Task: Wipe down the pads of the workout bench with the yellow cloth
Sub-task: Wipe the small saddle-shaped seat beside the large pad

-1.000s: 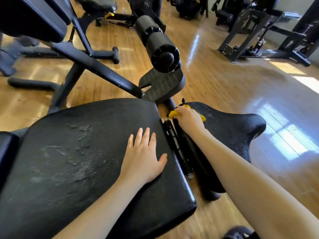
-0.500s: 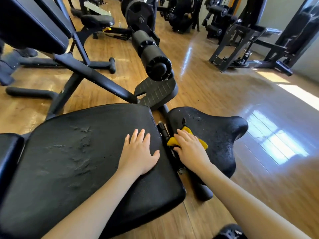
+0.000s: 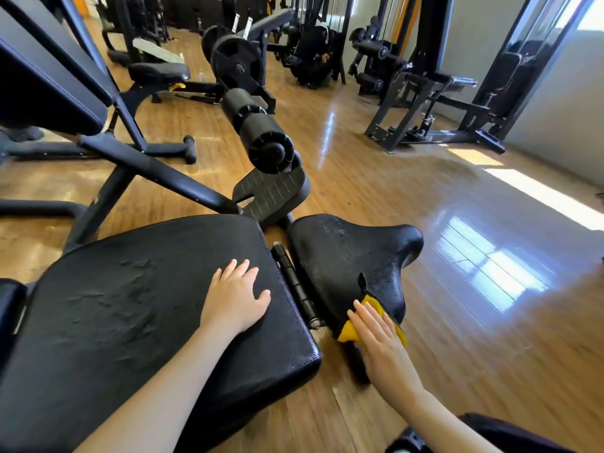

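Observation:
The workout bench has a large black back pad (image 3: 137, 308) and a smaller black seat pad (image 3: 346, 256) to its right, split by a hinge bar (image 3: 294, 282). My left hand (image 3: 235, 299) lies flat on the back pad near its right edge, fingers apart, holding nothing. My right hand (image 3: 379, 341) presses the yellow cloth (image 3: 376, 305) onto the near edge of the seat pad. The cloth is mostly covered by my fingers. The seat pad's far part looks speckled with droplets.
A foam roller (image 3: 258, 132) and a footplate (image 3: 271, 191) stand just beyond the seat. Another bench's frame (image 3: 137, 165) crosses at the left. Weight machines (image 3: 425, 93) line the back and right. Wooden floor (image 3: 457, 223) stretches to the right, sunlit in patches.
My right hand has dragged the yellow cloth from the far left of the seat pad toward me, down to its near edge. My left hand has stayed on the back pad.

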